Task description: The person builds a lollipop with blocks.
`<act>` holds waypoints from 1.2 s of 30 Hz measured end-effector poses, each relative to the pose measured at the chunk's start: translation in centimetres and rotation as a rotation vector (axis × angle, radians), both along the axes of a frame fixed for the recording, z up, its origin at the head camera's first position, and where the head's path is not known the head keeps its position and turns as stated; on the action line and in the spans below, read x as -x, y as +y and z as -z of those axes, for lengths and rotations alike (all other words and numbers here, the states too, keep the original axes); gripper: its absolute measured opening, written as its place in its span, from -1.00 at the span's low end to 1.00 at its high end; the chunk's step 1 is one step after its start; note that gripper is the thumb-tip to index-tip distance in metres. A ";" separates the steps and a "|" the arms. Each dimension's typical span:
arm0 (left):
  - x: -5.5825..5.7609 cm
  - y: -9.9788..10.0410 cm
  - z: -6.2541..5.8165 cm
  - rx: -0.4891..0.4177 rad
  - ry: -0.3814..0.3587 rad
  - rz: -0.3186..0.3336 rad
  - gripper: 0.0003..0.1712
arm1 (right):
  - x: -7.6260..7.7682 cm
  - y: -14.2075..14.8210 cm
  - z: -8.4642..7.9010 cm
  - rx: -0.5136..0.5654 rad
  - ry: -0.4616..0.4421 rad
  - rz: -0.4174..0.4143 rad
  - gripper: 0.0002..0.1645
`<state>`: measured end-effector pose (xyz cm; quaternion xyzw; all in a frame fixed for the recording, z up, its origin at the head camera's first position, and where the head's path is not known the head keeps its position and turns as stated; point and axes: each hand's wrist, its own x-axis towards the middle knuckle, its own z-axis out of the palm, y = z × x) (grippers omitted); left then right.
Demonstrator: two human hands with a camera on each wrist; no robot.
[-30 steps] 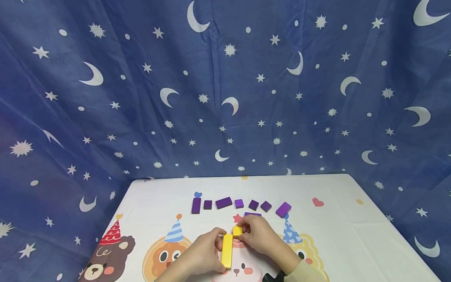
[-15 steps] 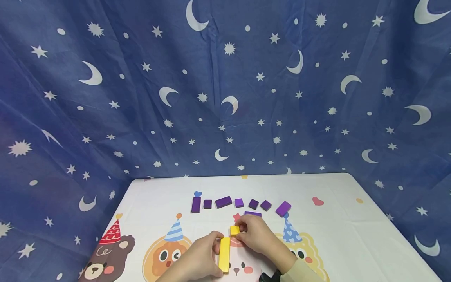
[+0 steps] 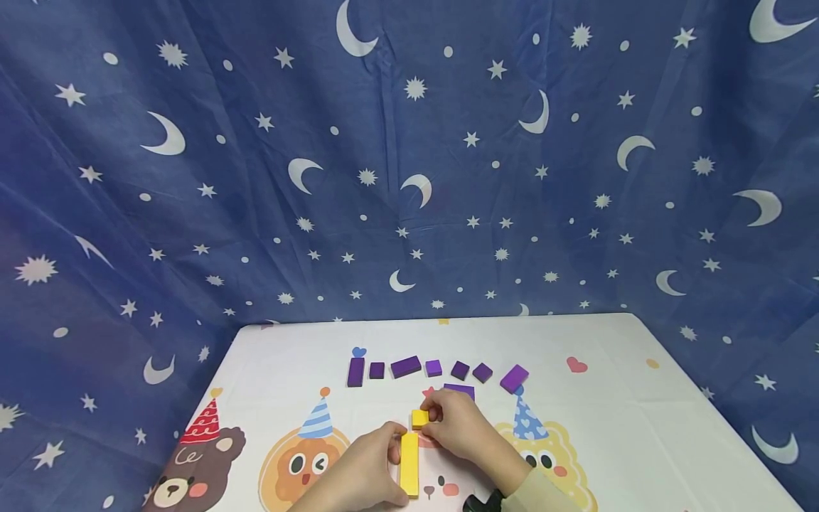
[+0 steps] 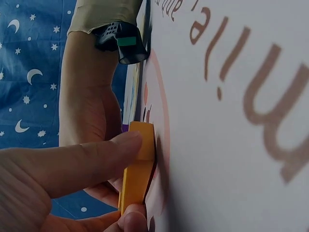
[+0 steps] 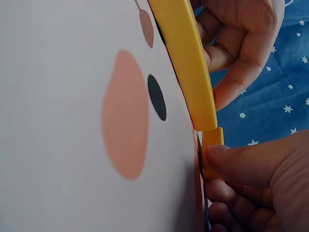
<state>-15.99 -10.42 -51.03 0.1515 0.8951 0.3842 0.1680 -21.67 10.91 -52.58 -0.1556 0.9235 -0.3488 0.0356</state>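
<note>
The left hand clamps its fingers on the long block atop the tabletop; the right hand pinches the small block beyond. Both seem light, stiff; grip their sides.

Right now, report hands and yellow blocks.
Left hand grips long yellow block. Right hand pinches small yellow block just beyond; nothing visible between the two. Purple blocks farther off.
</note>
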 end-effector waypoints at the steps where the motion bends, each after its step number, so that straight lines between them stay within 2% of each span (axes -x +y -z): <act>1: 0.0 0.0 0.0 -0.001 -0.003 -0.004 0.03 | 0.0 0.0 0.0 0.000 -0.002 0.002 -0.74; 7: 0.0 -0.1 0.0 -0.011 -0.002 -0.011 0.05 | 0.1 -0.2 0.1 -0.004 -0.015 0.016 -0.74; 17: 0.0 -0.2 0.0 -0.070 -0.058 -0.034 0.05 | 0.0 -0.5 0.1 -0.007 -0.018 0.025 -0.72; 36: -0.4 -0.3 0.4 -0.103 -0.046 -0.068 0.03 | -0.1 -0.7 -0.1 0.010 -0.022 0.004 -0.78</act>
